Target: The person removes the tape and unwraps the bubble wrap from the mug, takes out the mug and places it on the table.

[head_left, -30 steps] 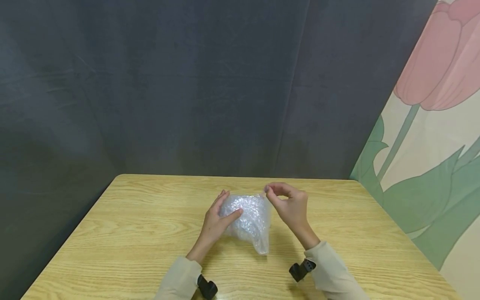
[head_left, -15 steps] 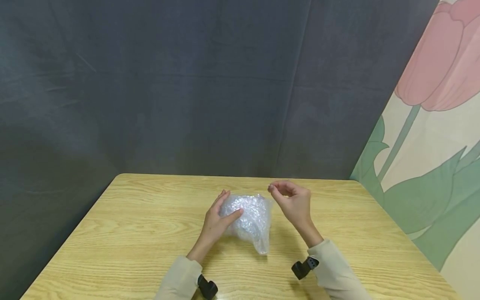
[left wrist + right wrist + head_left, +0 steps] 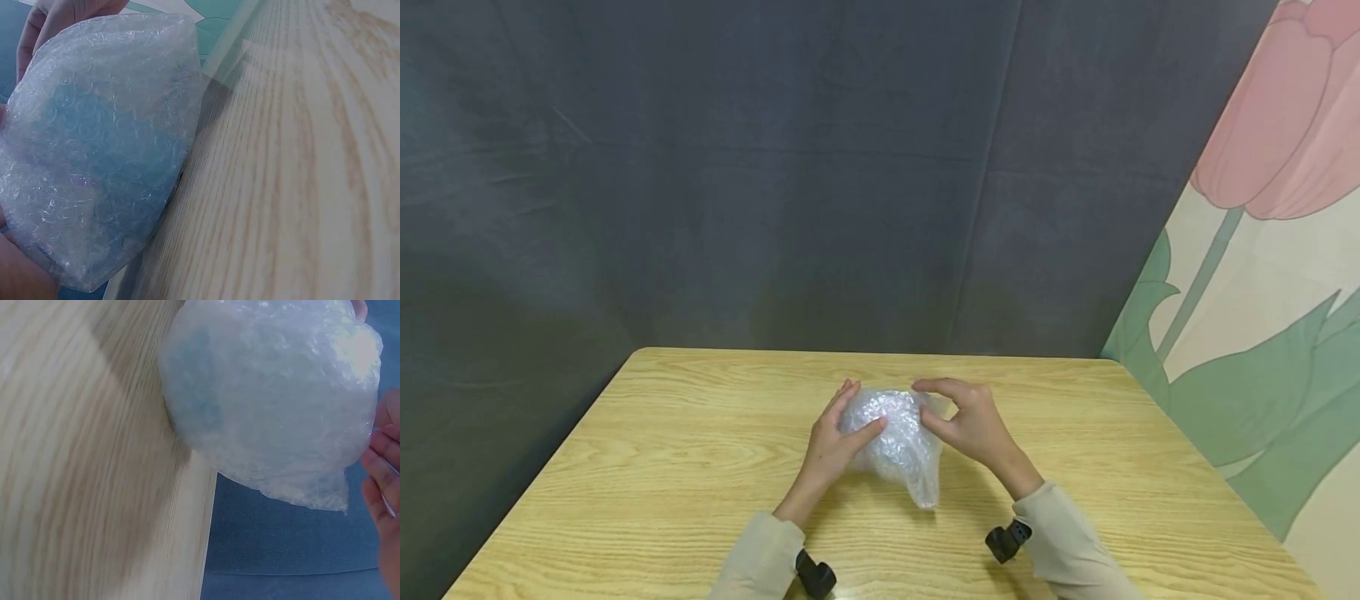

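A bundle of clear bubble wrap [image 3: 891,442] is held just over the table, with a loose tail hanging at its lower right. Something bluish shows faintly through the wrap [image 3: 106,131] in the left wrist view; its kind is hidden. My left hand [image 3: 831,442] grips the bundle's left side, thumb across the front and fingers behind. At the upper right corner, my right hand [image 3: 966,417] has thumb and index finger curled about a loose film edge. In the right wrist view, the right hand's fingers [image 3: 384,462] lie against the wrap's edge.
A light wooden table [image 3: 662,467] spans the lower view. A dark grey curtain [image 3: 775,183] hangs behind it. At right stands a wall panel [image 3: 1262,333] painted with a pink tulip. Small black cameras [image 3: 1007,540] are worn on both wrists.
My right hand first drew slightly up and right off the corner with fingertips pinched, then came back left and down onto the wrap, thumb and index spreading. My left hand stays put.
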{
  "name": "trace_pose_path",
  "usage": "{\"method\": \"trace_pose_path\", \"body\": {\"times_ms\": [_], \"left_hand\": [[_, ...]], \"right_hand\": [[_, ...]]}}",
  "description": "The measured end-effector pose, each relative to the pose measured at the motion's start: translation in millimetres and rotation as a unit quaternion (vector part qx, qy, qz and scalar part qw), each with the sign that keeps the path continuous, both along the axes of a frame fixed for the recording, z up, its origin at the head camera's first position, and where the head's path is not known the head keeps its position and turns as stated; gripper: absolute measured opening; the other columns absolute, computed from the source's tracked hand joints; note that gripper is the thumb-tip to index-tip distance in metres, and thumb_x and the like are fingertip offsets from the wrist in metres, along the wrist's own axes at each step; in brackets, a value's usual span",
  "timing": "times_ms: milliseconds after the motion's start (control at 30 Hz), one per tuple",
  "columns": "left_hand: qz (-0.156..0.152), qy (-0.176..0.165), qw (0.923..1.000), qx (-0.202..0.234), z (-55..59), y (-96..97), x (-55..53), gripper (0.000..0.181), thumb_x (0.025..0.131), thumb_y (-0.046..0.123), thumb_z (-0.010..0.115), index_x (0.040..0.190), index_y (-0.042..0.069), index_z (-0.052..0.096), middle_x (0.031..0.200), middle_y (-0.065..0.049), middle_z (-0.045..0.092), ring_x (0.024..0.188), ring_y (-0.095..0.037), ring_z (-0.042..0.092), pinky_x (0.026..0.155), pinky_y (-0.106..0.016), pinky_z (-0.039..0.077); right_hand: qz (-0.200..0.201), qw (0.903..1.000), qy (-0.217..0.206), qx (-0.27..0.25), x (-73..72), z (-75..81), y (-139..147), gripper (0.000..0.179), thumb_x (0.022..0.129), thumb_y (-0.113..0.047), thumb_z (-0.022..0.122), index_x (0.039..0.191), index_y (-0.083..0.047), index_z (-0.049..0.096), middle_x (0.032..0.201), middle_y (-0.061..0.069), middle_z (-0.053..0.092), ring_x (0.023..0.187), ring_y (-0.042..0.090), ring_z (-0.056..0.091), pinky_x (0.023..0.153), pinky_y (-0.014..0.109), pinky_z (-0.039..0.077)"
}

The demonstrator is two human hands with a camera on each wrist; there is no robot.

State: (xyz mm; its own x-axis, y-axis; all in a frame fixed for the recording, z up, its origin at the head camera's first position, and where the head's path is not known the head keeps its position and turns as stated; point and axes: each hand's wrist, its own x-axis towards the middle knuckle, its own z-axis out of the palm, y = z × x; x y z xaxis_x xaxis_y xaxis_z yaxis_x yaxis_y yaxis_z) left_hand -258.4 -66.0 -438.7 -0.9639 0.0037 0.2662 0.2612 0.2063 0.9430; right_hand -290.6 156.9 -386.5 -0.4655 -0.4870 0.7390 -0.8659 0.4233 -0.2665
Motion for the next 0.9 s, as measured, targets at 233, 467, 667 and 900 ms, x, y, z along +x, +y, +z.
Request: {"method": "trace_pose_path", "body": {"times_ms": [233,467,667,900], "left_hand": [[0.003,0.002,1.0000,-0.002,0.7,1.0,0.6,0.072,0.083,0.036,0.076,0.144,0.011,0.046,0.156,-0.008,0.029,0.143,-0.031,0.021,0.113,-0.054,0.017],[0.005,0.002,1.0000,0.000,1.6,1.2,2.0,0.074,0.082,0.036,0.077,0.144,0.010,0.046,0.155,-0.007,0.029,0.143,-0.030,0.021,0.113,-0.054,0.017],[0.006,0.000,1.0000,0.004,1.7,1.5,2.5,0.072,0.083,0.034,0.077,0.144,0.010,0.047,0.155,-0.006,0.030,0.143,-0.029,0.022,0.113,-0.052,0.017],[0.002,0.003,0.9999,0.009,0.6,0.7,1.8,0.072,0.083,0.032,0.077,0.144,0.011,0.047,0.155,-0.007,0.030,0.143,-0.030,0.022,0.113,-0.054,0.017]], "right_hand": [[-0.008,0.9993,0.035,0.003,-0.9,-1.5,0.0,0.019,0.076,0.001,0.077,0.095,0.001,0.074,0.097,0.012,0.073,0.087,0.026,0.070,0.072,0.037,0.058],[-0.012,0.9975,0.067,0.018,-0.8,-2.8,-1.4,0.017,0.076,0.002,0.078,0.093,0.000,0.075,0.094,0.011,0.073,0.085,0.025,0.071,0.070,0.034,0.058],[-0.028,0.9949,0.096,0.016,-1.0,-4.1,-2.6,0.017,0.076,0.004,0.077,0.091,0.000,0.075,0.093,0.010,0.073,0.082,0.024,0.071,0.068,0.037,0.058],[-0.061,0.9959,0.044,-0.050,-0.5,-5.9,-2.9,0.011,0.078,0.003,0.076,0.089,0.001,0.076,0.087,0.013,0.073,0.078,0.026,0.071,0.061,0.035,0.058]]}}
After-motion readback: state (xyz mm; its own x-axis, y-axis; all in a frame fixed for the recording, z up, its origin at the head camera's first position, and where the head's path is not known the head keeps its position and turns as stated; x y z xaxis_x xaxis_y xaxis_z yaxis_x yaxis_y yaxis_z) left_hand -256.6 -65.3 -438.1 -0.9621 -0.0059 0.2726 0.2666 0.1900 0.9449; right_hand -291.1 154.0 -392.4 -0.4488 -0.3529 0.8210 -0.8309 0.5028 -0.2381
